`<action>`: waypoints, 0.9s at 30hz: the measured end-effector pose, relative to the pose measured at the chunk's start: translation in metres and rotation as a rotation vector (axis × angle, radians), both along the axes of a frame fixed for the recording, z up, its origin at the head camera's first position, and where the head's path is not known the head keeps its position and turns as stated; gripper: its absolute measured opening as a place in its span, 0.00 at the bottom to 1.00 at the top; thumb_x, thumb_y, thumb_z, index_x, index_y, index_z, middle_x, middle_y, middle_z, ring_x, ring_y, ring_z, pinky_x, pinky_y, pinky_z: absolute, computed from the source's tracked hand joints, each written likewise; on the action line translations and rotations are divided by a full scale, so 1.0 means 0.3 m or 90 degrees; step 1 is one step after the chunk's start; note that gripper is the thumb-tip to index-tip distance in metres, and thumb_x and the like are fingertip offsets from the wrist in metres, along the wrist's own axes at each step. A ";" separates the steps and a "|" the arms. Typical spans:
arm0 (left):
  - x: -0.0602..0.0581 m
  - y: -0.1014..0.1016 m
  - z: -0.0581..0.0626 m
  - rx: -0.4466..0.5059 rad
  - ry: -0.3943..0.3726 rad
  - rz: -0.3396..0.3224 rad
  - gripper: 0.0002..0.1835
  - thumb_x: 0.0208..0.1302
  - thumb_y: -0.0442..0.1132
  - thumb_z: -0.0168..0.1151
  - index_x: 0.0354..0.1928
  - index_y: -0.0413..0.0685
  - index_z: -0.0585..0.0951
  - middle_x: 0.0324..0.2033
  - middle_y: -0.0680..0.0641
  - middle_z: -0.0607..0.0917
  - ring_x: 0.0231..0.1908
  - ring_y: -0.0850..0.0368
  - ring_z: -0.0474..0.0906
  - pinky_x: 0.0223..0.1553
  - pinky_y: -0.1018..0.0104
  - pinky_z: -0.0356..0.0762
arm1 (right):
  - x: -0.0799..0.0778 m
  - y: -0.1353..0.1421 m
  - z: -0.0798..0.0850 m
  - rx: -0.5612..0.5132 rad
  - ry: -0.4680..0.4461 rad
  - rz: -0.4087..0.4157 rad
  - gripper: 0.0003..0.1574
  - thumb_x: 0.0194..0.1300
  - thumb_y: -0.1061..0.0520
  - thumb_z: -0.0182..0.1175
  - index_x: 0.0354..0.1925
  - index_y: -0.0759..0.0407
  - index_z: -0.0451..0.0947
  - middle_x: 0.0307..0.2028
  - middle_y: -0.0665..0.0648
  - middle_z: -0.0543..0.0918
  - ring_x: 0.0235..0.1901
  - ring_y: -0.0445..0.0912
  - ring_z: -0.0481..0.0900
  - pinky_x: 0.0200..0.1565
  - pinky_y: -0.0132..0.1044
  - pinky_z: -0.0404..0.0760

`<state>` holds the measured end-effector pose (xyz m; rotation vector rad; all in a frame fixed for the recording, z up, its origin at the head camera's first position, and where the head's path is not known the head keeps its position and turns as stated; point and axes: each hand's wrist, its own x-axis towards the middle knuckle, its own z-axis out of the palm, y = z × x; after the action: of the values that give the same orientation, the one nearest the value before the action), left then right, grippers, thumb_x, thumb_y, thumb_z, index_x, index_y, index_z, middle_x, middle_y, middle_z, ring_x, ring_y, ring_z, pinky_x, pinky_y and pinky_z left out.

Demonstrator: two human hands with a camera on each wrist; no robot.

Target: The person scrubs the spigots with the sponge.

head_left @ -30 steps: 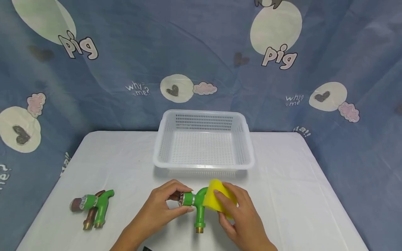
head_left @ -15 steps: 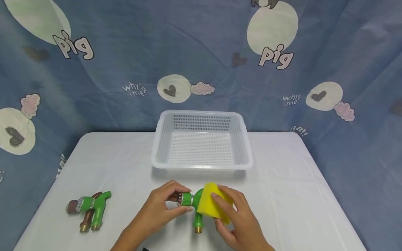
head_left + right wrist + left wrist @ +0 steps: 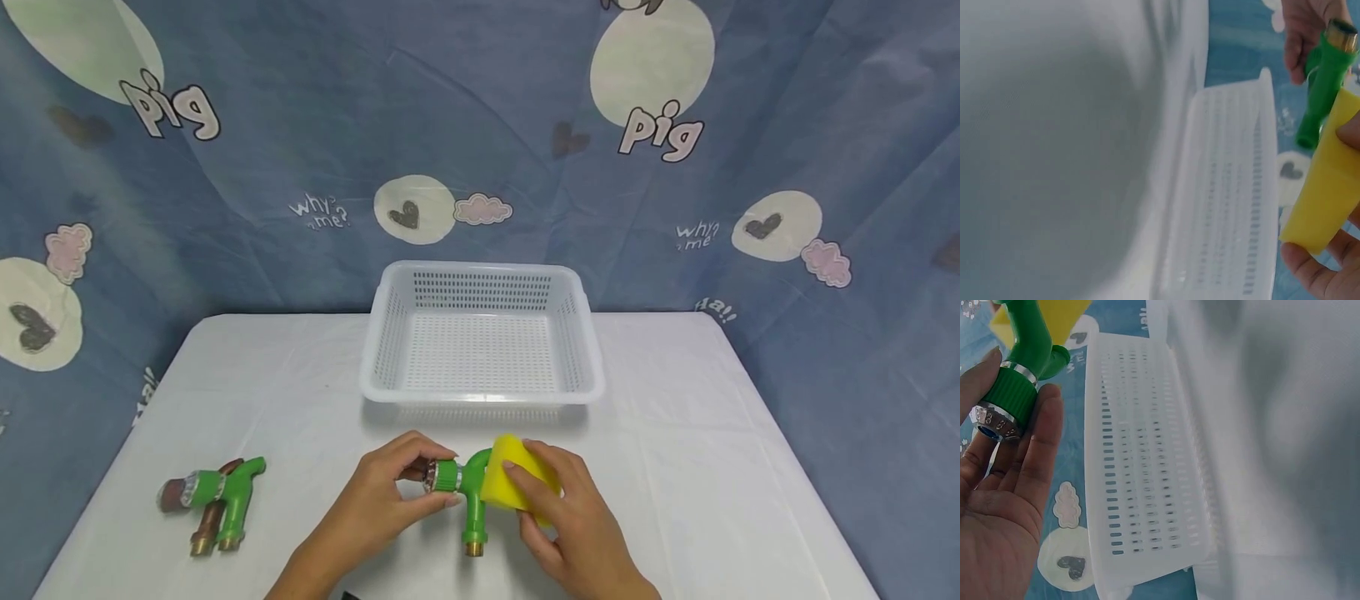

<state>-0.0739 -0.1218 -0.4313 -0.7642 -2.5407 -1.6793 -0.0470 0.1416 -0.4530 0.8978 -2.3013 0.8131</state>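
My left hand [image 3: 390, 492] grips a green faucet [image 3: 474, 492] by its ribbed collar and silver end, between thumb and fingers. The faucet's brass-tipped pipe points toward me. A yellow sponge [image 3: 510, 479] is pinched in my right hand [image 3: 577, 517] and lies against the faucet's right side, covering part of it in the head view. In the left wrist view the ribbed collar [image 3: 1013, 394] shows close up between the fingers. The right wrist view has the sponge [image 3: 1325, 181] bent between thumb and fingers, beside the faucet [image 3: 1325, 87].
A white plastic basket [image 3: 483, 398] stands at the back middle of the white table [image 3: 675, 417]. To the left lie a second green faucet [image 3: 236, 504] and a brown one [image 3: 206, 533], overlapping. A patterned blue cloth [image 3: 525, 100] hangs behind the table.
The sponge moved left over the faucet's pipe, then back a little to the right, uncovering more of the pipe. My left hand keeps its hold on the faucet.
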 end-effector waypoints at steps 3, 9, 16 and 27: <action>-0.005 0.001 -0.003 0.010 -0.004 0.002 0.22 0.48 0.44 0.77 0.47 0.65 0.80 0.40 0.60 0.80 0.36 0.63 0.80 0.41 0.69 0.82 | 0.002 0.015 -0.013 -0.006 -0.010 -0.017 0.30 0.58 0.56 0.58 0.61 0.52 0.75 0.61 0.61 0.71 0.56 0.54 0.70 0.62 0.28 0.63; -0.014 0.002 -0.007 0.005 -0.026 0.004 0.23 0.48 0.45 0.77 0.47 0.67 0.80 0.40 0.61 0.80 0.36 0.62 0.80 0.42 0.69 0.82 | 0.008 0.001 -0.007 -0.052 -0.005 0.017 0.28 0.61 0.55 0.57 0.60 0.56 0.75 0.61 0.63 0.71 0.56 0.55 0.70 0.62 0.29 0.65; -0.008 0.005 -0.019 0.010 -0.016 0.002 0.21 0.50 0.46 0.76 0.47 0.65 0.79 0.41 0.60 0.80 0.36 0.62 0.80 0.41 0.68 0.82 | 0.012 -0.036 0.005 -0.041 0.006 0.069 0.25 0.64 0.54 0.55 0.59 0.55 0.76 0.61 0.63 0.71 0.56 0.54 0.71 0.57 0.34 0.73; -0.018 0.002 -0.013 0.000 -0.006 0.006 0.21 0.49 0.44 0.76 0.47 0.63 0.80 0.40 0.60 0.80 0.36 0.63 0.80 0.41 0.69 0.82 | -0.012 0.015 -0.037 -0.017 -0.033 0.001 0.32 0.57 0.57 0.59 0.62 0.53 0.74 0.62 0.60 0.70 0.57 0.53 0.69 0.61 0.28 0.66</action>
<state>-0.0792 -0.1213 -0.4352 -0.7455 -2.5459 -1.6847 -0.0505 0.1461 -0.4641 0.8773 -2.3292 0.8752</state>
